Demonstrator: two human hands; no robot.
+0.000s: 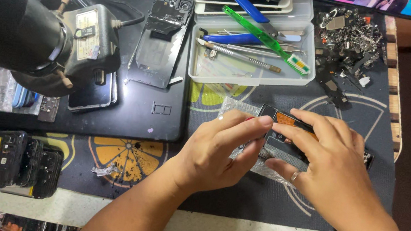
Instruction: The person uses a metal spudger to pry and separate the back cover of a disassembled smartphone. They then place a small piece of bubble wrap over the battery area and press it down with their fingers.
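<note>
a dark microscope body (pixel 19 28) looms far left of the opened phone (pixel 290 141), its top cut off by the frame. a bare phone frame (pixel 159 41) lies on a black pad, up and left of the phone. the left hand (pixel 216 151) pinches the phone's left edge, fingers pressed together. the phone rests on clear bubble wrap (pixel 234 109), mostly hidden. the right hand (pixel 331 164), ring on one finger, lies curled over it, covering its right half. a clear tray (pixel 246 72) of tools sits just above.
</note>
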